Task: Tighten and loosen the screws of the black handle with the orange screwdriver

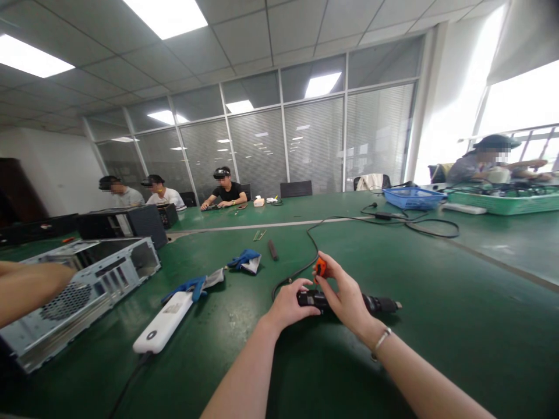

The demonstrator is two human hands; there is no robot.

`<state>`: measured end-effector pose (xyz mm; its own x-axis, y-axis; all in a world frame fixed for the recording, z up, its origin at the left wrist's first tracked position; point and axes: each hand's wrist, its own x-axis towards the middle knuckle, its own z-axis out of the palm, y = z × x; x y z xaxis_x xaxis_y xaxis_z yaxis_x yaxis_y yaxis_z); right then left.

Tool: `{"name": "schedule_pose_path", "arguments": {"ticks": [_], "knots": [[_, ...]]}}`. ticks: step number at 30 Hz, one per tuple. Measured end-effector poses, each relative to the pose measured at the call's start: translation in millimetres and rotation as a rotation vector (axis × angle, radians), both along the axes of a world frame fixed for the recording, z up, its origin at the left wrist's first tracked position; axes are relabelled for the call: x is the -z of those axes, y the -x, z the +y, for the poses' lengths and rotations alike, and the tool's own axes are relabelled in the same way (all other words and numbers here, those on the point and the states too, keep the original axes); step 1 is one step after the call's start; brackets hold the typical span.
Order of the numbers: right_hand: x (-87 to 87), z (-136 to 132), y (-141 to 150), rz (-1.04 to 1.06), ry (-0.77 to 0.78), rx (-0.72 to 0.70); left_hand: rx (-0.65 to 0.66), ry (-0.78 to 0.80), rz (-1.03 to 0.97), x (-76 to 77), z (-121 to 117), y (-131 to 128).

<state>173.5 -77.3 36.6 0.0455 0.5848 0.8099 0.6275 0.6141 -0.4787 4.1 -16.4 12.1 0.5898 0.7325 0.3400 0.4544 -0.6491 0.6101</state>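
Observation:
A long black device (pixel 378 304) with a lighter tip at its right end lies across the green table in front of me. My left hand (pixel 289 306) grips its left end, thumb in front and fingers behind. Over it, my right hand (pixel 347 302) pinches a small orange-and-black screwdriver (pixel 320 267). The screwdriver stands nearly upright, its thin shaft pointing down at the device's top. Whether the tip sits in a screw is too small to tell. A black cord (pixel 301 270) runs over the table just behind my left hand.
At left are an open metal computer case (pixel 109 279), another person's arm (pixel 35 285) and a white power strip (pixel 165 323). Blue-grey gloves (pixel 245 260) and a dark bar (pixel 273 249) lie ahead. Blue (pixel 413 199) and green baskets (pixel 506 203) stand at right. Several people sit around.

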Motion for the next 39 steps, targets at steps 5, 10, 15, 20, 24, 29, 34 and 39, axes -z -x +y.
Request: {"name": "schedule_pose_path", "arguments": {"ticks": [5,10,15,20,24,29,34,39], "knots": [[-1.6,-1.3,-0.4,-0.018,-0.021,0.06,0.0,-0.008,0.011,-0.2,0.0,0.2],[1.1,0.2,-1.5,0.004,-0.018,0.047,0.014,0.004,0.001,0.2,0.4,0.5],[2.0,-1.9,1.3,-0.02,0.0,0.002,0.033,-0.014,-0.001,-0.9,-0.4,0.3],[-0.2,-0.9,0.0,-0.034,-0.018,0.114,0.019,-0.007,0.001,-1.5,-1.3,-0.1],[1.7,-0.2,0.6,-0.021,0.009,0.073,0.023,-0.01,-0.002,-1.0,-1.0,0.2],[2.1,-1.2,1.2,-0.028,0.017,0.063,0.037,-0.036,-0.007,-1.5,-1.7,0.0],[-1.4,-1.2,-1.6,-0.035,0.01,0.107,0.036,-0.06,0.02,-3.2,-1.7,-1.0],[-2.5,-3.4,-0.7,-0.003,0.032,0.008,0.072,-0.067,0.023,-2.2,0.3,-2.2]]}}
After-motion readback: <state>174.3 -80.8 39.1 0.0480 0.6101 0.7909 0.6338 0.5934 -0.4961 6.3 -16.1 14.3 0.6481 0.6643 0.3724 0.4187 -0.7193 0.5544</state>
